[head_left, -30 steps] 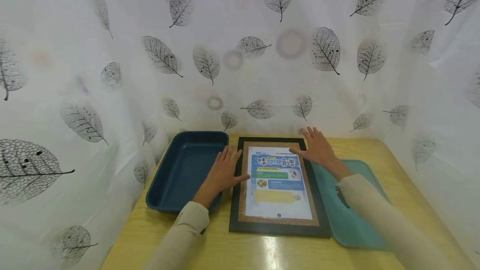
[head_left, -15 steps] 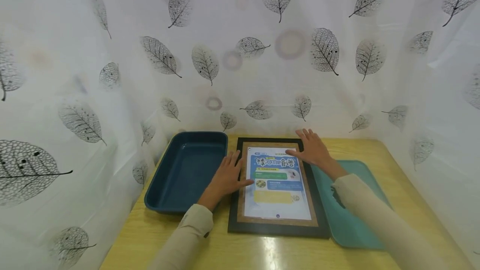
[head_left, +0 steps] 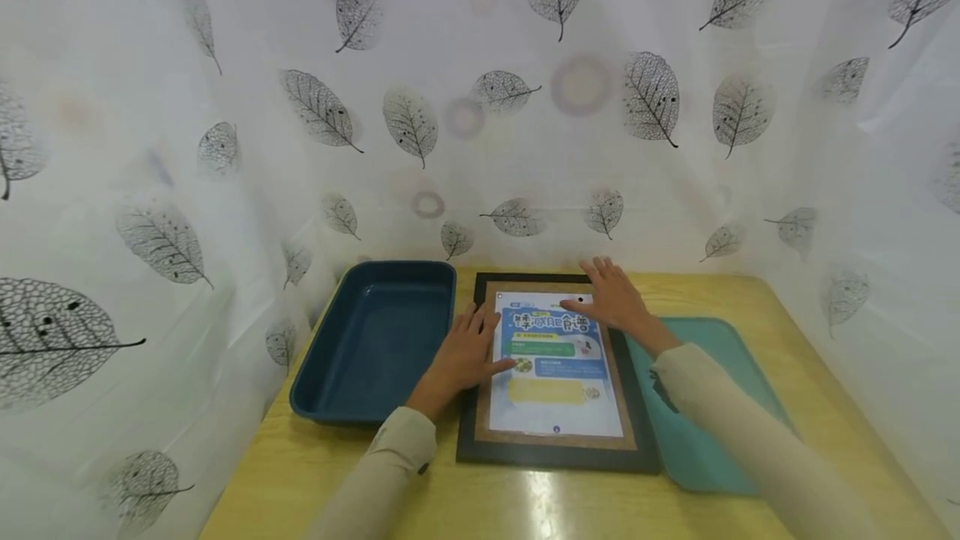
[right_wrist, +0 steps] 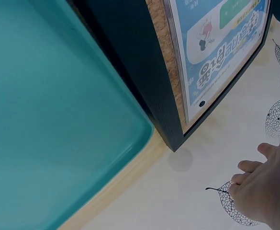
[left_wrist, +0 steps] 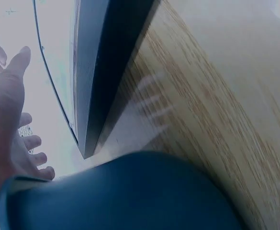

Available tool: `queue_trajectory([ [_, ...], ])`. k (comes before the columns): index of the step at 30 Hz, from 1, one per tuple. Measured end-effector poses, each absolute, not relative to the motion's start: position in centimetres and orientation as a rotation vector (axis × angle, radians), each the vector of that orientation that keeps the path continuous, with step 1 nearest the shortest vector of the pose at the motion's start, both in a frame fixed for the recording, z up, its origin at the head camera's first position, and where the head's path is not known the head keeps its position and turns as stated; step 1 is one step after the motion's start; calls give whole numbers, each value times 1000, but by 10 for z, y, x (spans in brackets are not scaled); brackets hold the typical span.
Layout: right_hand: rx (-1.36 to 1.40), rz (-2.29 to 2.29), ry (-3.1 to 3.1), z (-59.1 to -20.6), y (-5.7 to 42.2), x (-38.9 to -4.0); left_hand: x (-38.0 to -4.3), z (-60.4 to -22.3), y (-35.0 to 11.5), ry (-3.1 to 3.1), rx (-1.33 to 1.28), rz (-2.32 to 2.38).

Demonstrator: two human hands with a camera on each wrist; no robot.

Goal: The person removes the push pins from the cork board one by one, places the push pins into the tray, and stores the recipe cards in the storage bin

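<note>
1. Left hand (head_left: 462,355), relaxed with thumb spread, holding nothing, is just right of the blue tray (head_left: 375,357); a careless sweep could knock its rim.
2. Right hand (head_left: 617,302), likewise, is farther right; uneven pressure could skew the framed poster (head_left: 557,382), beside the tray.

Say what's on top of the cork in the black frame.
A printed sheet covers most of the cork, hiding what's beneath. In the head view, the right hand hides the far right corner of the black frame.
</note>
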State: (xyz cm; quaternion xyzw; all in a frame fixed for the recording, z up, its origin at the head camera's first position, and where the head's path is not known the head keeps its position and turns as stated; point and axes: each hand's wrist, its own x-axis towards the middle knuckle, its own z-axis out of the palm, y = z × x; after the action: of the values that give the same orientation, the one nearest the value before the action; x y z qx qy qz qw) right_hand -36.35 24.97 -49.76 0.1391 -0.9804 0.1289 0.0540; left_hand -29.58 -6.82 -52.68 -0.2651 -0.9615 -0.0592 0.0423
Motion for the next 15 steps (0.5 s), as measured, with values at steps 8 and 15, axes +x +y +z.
queue_trajectory([
  [8,390,426,-3015,-501,240,-357,-294,-533,-61,-3012,-809,-140],
  [15,393,505,-3002,-503,235,-357,-293,-529,-56,-3092,-811,-162],
])
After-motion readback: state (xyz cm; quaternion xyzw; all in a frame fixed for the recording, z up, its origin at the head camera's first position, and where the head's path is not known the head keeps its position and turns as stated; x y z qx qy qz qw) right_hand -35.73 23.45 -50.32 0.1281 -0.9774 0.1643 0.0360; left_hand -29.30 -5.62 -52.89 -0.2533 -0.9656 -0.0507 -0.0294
